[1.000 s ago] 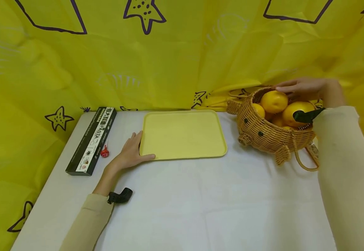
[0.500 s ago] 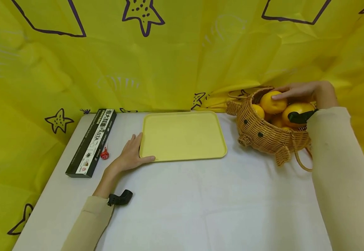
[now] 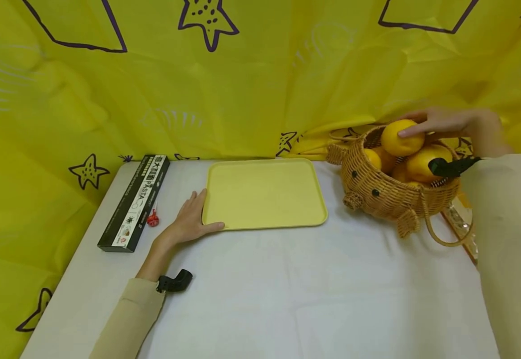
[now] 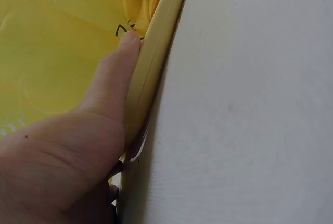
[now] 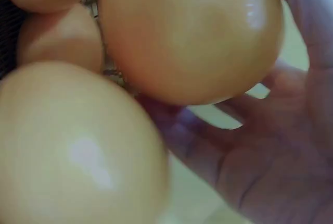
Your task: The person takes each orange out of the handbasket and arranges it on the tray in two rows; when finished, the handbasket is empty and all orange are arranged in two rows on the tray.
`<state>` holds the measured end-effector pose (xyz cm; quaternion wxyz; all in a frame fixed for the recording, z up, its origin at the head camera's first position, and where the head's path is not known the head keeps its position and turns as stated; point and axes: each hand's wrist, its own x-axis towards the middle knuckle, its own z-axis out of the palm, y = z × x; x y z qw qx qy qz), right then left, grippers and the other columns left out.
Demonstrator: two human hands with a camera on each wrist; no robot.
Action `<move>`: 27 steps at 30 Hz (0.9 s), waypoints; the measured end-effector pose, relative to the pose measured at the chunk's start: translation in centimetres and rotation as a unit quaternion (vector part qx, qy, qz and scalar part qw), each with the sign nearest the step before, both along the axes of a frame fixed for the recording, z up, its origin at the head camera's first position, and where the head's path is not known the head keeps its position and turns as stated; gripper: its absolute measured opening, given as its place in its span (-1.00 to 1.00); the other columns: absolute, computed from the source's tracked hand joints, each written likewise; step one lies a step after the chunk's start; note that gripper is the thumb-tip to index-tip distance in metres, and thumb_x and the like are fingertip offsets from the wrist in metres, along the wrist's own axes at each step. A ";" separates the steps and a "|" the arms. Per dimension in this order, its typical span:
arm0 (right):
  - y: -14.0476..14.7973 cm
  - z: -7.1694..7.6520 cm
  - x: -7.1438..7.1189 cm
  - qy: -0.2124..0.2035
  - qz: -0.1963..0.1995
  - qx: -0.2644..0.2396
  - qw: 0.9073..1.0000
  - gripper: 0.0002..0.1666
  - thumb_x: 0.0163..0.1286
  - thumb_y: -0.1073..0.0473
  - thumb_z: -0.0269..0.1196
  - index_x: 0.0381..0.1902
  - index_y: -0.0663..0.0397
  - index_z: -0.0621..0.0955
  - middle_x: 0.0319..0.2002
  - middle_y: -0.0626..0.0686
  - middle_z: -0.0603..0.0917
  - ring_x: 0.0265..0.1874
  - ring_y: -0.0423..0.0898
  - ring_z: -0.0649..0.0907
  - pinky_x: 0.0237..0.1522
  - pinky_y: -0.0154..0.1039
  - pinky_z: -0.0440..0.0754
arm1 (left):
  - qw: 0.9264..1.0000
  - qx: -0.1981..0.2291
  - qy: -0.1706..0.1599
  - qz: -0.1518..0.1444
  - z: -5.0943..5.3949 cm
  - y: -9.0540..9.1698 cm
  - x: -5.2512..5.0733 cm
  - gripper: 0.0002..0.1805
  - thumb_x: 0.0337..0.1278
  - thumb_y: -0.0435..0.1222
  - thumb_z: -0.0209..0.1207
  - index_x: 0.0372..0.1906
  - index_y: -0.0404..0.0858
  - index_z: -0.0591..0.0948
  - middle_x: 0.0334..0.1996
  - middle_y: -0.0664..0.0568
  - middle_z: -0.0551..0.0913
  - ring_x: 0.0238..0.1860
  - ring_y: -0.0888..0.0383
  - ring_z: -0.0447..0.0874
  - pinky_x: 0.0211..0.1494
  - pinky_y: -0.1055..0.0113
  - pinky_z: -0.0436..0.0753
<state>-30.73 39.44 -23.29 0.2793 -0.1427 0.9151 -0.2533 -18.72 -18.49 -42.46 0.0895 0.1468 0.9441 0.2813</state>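
Note:
The right hand [image 3: 444, 123] grips an orange fruit [image 3: 401, 138] at the top of the pig-faced wicker basket [image 3: 377, 194], thumb on its near side. In the right wrist view the fingers of the hand [image 5: 276, 135] curl round that fruit [image 5: 192, 36], beside another large one [image 5: 78, 146]. More fruit lies in the basket. The left hand [image 3: 190, 219] rests against the left end of the yellow tray [image 3: 264, 194], fingers spread, thumb along its near edge. In the left wrist view the thumb of that hand [image 4: 67, 151] lies straight along the tray rim [image 4: 151, 67].
A black and white pasta box [image 3: 133, 202] lies at the table's left, with a small red object [image 3: 152, 218] beside it. Yellow patterned cloth [image 3: 242, 99] hangs behind. A flat clear-and-brown package [image 3: 462, 229] lies right of the basket, partly hidden by the sleeve.
The right hand has closed round the upper fruit and raised it slightly, shifting it a little to the right. The left hand stays at the tray.

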 end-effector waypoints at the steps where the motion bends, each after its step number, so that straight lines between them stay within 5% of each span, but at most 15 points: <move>1: -0.2 0.5 0.2 0.017 -0.009 -0.007 1.000 -0.26 0.50 0.02 0.03 0.52 0.13 0.09 -0.02 -0.35 0.52 -0.12 -0.49 0.55 -0.11 -0.45 0.61 | 1.000 0.000 0.000 0.001 0.0 0.0 0.0 0.20 0.07 0.06 0.29 0.52 -0.43 -0.18 0.55 -0.32 -0.15 0.55 -0.32 -0.33 0.56 -0.22 -0.20; 3: -1.1 1.1 1.0 0.058 -0.049 -0.036 0.996 -0.25 0.48 0.03 0.08 0.53 -0.01 0.11 -0.09 -0.43 0.49 -0.15 -0.50 0.55 -0.16 -0.46 0.62 | 1.000 -0.002 0.000 0.002 0.1 -0.1 0.0 0.20 0.07 0.06 0.29 0.52 -0.43 -0.18 0.55 -0.33 -0.16 0.55 -0.33 -0.33 0.56 -0.22 -0.19; 5: -2.5 1.4 2.2 0.096 -0.113 -0.105 0.983 -0.24 0.46 0.06 0.12 0.53 -0.06 0.13 -0.05 -0.37 0.45 -0.19 -0.46 0.57 -0.23 -0.45 0.66 | 1.000 -0.004 -0.001 0.002 0.1 -0.2 0.2 0.20 0.07 0.06 0.29 0.52 -0.43 -0.18 0.54 -0.33 -0.15 0.55 -0.33 -0.33 0.56 -0.23 -0.19; 9: -5.9 1.1 4.8 0.130 -0.229 -0.318 0.910 -0.23 0.36 0.19 0.24 0.47 -0.15 0.25 0.02 -0.24 0.42 -0.25 -0.36 0.61 -0.39 -0.42 0.70 | 1.000 -0.007 -0.007 0.003 0.3 -0.4 0.5 0.20 0.07 0.05 0.29 0.52 -0.44 -0.20 0.54 -0.33 -0.17 0.54 -0.34 -0.34 0.56 -0.23 -0.20; 11: -7.3 0.8 6.1 0.144 -0.246 -0.357 0.890 -0.25 0.33 0.21 0.27 0.43 -0.19 0.31 0.03 -0.22 0.42 -0.24 -0.33 0.60 -0.43 -0.44 0.68 | 1.000 -0.008 -0.007 0.003 0.3 -0.4 0.5 0.21 0.07 0.06 0.29 0.52 -0.44 -0.20 0.55 -0.33 -0.18 0.54 -0.34 -0.34 0.56 -0.23 -0.21; 13: -8.3 0.4 7.3 0.158 -0.242 -0.351 0.891 -0.26 0.32 0.21 0.28 0.42 -0.24 0.33 0.05 -0.24 0.45 -0.18 -0.33 0.57 -0.42 -0.47 0.66 | 1.000 -0.007 -0.005 0.003 0.4 -0.4 0.5 0.21 0.07 0.07 0.29 0.52 -0.44 -0.20 0.55 -0.33 -0.18 0.54 -0.34 -0.34 0.56 -0.23 -0.21; 22: -11.6 -1.3 9.9 0.204 -0.148 -0.269 0.930 -0.24 0.36 0.17 0.24 0.46 -0.29 0.26 0.18 -0.22 0.42 -0.01 -0.32 0.53 -0.20 -0.56 0.62 | 1.000 -0.013 -0.011 0.006 0.3 -0.5 0.5 0.22 0.07 0.08 0.28 0.52 -0.44 -0.21 0.55 -0.32 -0.18 0.55 -0.32 -0.35 0.57 -0.21 -0.20; 27: -13.8 -1.6 10.1 0.195 -0.131 -0.277 0.932 -0.21 0.35 0.15 0.26 0.47 -0.31 0.24 0.34 -0.08 0.34 0.10 -0.26 0.48 -0.09 -0.60 0.55 | 1.000 -0.011 -0.009 0.009 0.2 -0.6 0.5 0.22 0.06 0.10 0.28 0.52 -0.43 -0.20 0.55 -0.32 -0.18 0.55 -0.32 -0.34 0.56 -0.22 -0.20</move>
